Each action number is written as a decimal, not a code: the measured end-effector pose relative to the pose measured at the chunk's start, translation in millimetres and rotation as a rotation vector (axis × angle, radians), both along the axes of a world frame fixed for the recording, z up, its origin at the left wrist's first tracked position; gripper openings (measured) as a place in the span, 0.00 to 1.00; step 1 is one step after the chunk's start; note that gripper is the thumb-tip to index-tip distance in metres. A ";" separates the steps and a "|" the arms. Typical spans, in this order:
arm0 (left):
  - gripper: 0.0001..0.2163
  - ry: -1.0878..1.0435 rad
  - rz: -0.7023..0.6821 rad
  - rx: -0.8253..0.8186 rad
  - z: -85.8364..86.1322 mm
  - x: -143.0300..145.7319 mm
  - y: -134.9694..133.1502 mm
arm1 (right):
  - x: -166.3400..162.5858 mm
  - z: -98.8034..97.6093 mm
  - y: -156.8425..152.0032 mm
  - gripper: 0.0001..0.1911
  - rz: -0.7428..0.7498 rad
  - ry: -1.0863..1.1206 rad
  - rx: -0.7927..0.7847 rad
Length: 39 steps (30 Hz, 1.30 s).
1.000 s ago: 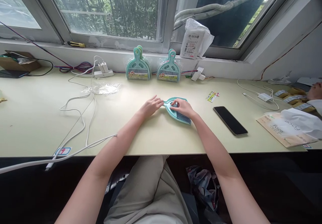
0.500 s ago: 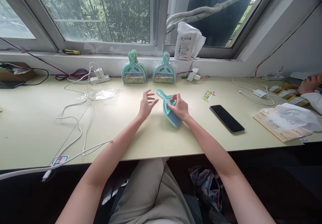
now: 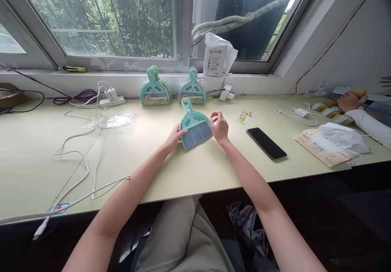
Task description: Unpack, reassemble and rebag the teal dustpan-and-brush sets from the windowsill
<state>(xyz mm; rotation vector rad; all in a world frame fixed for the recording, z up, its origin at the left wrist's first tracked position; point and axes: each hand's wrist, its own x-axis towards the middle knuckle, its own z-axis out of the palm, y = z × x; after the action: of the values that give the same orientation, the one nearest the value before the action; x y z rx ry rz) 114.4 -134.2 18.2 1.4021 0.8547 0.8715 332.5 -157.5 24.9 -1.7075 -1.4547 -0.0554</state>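
Observation:
A mint-green dustpan (image 3: pixel 193 118) with a grey-bristled hand brush (image 3: pixel 198 134) nested in it is tilted up above the table, its looped handle pointing toward the window. My left hand (image 3: pixel 174 138) grips the lower left edge, thumb over the front of the bristles. At the right edge is my right hand (image 3: pixel 219 127), fingers loosely bent with a gap between them; whether they touch the brush I cannot tell. Behind stand two stacks of similar sets in clear wrap, the left stack (image 3: pixel 155 87) and the right stack (image 3: pixel 192 87), against the wall below the sill.
A black phone (image 3: pixel 266 143), a small printed card (image 3: pixel 244 117) and a tissue pack (image 3: pixel 328 147) lie to the right. White cables (image 3: pixel 82 158) and crumpled clear film (image 3: pixel 114 119) spread leftward. Another person's hand (image 3: pixel 351 100) rests on yellow rolls at the far right.
The dustpan and brush have turned to face me. My left hand has come from open beside them to gripping their left edge; my right hand has shifted off the front to the right edge.

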 end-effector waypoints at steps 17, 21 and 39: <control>0.18 -0.071 0.326 -0.032 -2.0 -41.5 38.4 | 74.9 -24.9 13.6 0.17 -0.045 -0.158 -0.384; 0.18 -0.096 0.363 -0.056 -3.0 -45.9 42.3 | 73.5 -25.4 11.4 0.16 -0.127 -0.171 -0.370; 0.19 -0.072 0.349 -0.049 -4.4 -46.0 44.7 | 55.5 -30.3 13.4 0.14 0.089 -0.138 -0.431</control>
<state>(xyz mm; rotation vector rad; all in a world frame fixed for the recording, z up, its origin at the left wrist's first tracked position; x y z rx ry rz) 68.4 -89.5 13.8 1.1890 1.0770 1.1493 388.0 -144.1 -5.4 -2.0081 -1.7363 0.2064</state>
